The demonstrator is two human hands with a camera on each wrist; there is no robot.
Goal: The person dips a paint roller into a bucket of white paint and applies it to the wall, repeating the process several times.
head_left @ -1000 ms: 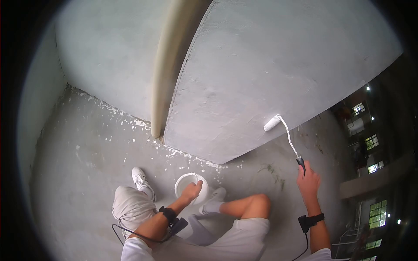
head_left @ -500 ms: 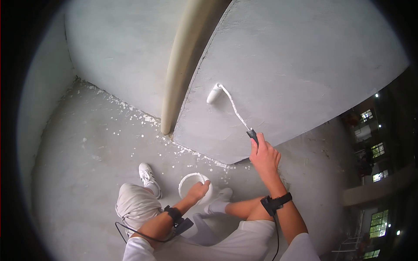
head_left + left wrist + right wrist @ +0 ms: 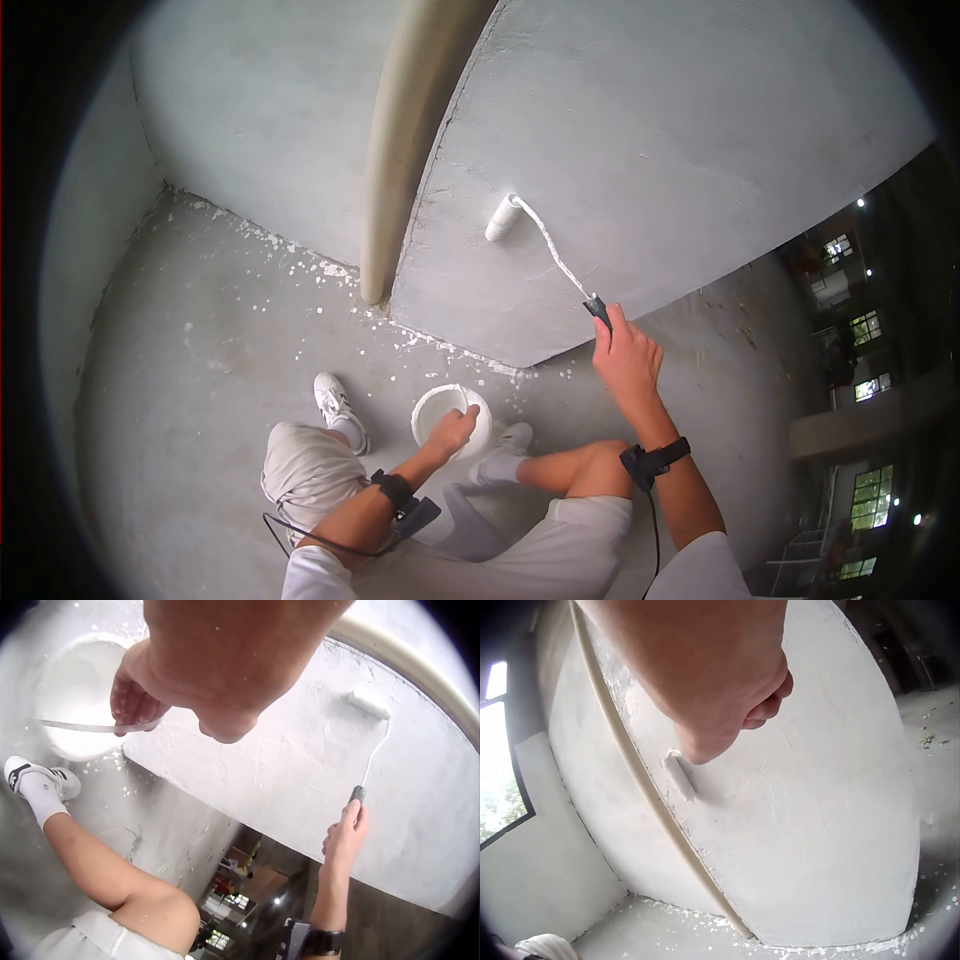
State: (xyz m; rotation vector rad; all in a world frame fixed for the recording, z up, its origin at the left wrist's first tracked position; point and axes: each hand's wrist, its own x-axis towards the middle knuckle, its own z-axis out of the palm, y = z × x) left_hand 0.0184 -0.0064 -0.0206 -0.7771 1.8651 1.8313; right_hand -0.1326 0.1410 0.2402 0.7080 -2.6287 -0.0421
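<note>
My right hand (image 3: 630,360) grips the dark handle of a paint roller (image 3: 502,218), its fingers wrapped round it. The white roller sleeve lies against the pale grey wall panel (image 3: 640,180), near the panel's left edge. Paint coats the roller's bent wire frame. In the right wrist view, the hand hides most of the roller apart from its sleeve (image 3: 679,778). Low between the legs, my left hand (image 3: 452,430) holds the thin handle (image 3: 75,726) of a white bucket (image 3: 418,412). White paint shows inside the bucket in the left wrist view.
A beige pipe (image 3: 380,190) runs up the wall left of the panel. White paint spatters mark the concrete floor (image 3: 220,330) along the wall base. My shoe (image 3: 338,400) is just left of the bucket. Windows and lights show in a dark space at far right.
The right hand has carried the roller from the panel's lower right edge up and left across it, then slightly back right. The left hand stays at the bucket handle.
</note>
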